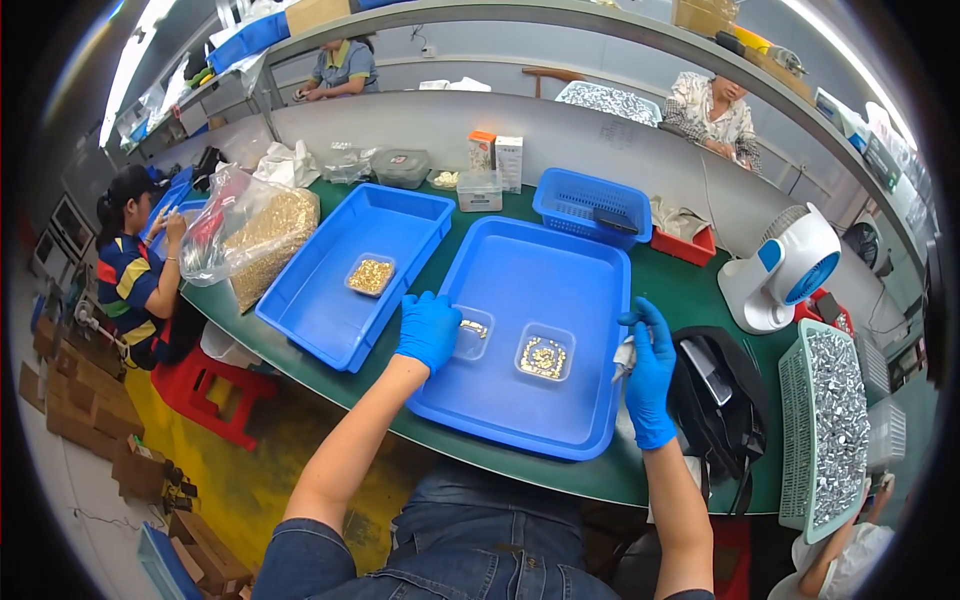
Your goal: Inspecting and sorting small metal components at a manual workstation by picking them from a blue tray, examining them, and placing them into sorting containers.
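Both my hands wear blue gloves. My left hand [430, 332] is closed at the left edge of a small clear plastic tub [472, 346] with a few gold-coloured pieces in it; its fingers seem to grip that edge. To the right stands another clear tub [543, 366] with more small gold pieces. Both tubs are in a large blue tray [500, 415]. Over the tray's right rim, my right hand [652, 375] is raised, with a crumpled white cloth [624, 356] held against the palm by its lower fingers.
A second blue tray [340, 235] at left holds a clear tub of gold pieces [371, 276]. Beyond it lies a bag of gold pieces [270, 235]. At right are a black bag [740, 400], a white fan [780, 270] and a basket of silver parts [835, 420]. Other people sit around.
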Demonstrator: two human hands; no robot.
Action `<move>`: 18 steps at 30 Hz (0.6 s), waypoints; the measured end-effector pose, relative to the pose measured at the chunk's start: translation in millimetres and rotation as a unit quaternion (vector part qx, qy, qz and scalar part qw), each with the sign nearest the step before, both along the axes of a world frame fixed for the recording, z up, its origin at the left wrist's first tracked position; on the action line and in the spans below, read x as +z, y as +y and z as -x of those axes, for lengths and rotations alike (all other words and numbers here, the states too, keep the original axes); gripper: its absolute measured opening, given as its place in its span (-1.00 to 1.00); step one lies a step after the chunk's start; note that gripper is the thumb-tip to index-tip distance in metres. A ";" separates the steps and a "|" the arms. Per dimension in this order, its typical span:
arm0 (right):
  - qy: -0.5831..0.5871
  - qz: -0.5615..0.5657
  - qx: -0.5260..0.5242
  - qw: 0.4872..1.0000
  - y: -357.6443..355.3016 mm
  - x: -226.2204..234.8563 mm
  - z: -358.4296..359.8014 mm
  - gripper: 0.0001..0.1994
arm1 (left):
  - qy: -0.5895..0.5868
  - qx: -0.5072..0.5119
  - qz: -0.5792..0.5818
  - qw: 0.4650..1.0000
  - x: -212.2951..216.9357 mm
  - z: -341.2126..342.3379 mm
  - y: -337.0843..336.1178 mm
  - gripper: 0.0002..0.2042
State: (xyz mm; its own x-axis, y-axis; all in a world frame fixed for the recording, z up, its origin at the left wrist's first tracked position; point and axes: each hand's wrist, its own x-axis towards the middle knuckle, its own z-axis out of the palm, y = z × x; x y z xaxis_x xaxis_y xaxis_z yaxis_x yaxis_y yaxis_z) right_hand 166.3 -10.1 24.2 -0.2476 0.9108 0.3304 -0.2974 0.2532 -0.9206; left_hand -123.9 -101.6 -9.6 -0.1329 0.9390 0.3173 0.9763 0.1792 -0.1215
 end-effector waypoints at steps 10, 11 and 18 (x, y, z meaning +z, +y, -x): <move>-0.023 0.009 0.081 0.996 11.4 -30.6 -10.0 -0.67 | 0.045 -0.013 0.022 0.999 -40.6 7.0 7.0 -0.94; -0.020 -0.020 0.093 0.995 12.8 -33.0 -0.4 -0.67 | 0.050 0.002 0.043 0.998 -34.9 10.2 0.1 -0.94; -0.021 -0.051 0.094 0.994 17.0 -29.0 -15.0 -0.68 | 0.001 -0.067 0.061 0.996 -10.7 -3.3 14.2 -0.95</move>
State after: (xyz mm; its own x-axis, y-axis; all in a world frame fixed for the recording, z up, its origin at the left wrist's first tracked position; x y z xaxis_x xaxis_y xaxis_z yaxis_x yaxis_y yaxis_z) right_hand 181.3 6.9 -4.8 -0.4247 0.8099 0.4047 -0.3106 0.2895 -0.9054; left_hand -120.5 -87.4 -20.3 -0.0040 0.9797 0.2005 0.9901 0.0319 -0.1364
